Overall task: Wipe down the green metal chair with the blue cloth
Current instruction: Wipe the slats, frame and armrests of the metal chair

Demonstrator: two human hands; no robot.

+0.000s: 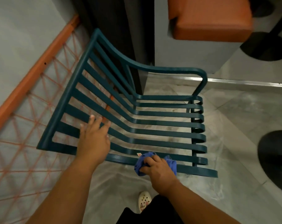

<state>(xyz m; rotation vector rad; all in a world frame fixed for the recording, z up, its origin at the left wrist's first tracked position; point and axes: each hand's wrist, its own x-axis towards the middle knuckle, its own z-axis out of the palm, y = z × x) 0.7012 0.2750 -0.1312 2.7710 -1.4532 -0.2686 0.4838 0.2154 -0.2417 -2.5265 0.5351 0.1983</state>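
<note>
The green metal chair fills the middle of the view, seen from above, with its slatted back on the left and its slatted seat running right. My left hand lies flat on the lower backrest slats, fingers spread. My right hand is closed on the bunched blue cloth and presses it onto the nearest armrest bar of the chair. Part of the cloth shows on either side of my fingers.
An orange frame with rope lattice runs along the left behind the chair back. A grey block with an orange cushion stands at the top right. Two black round table bases sit on the grey floor at right. My white shoe is below.
</note>
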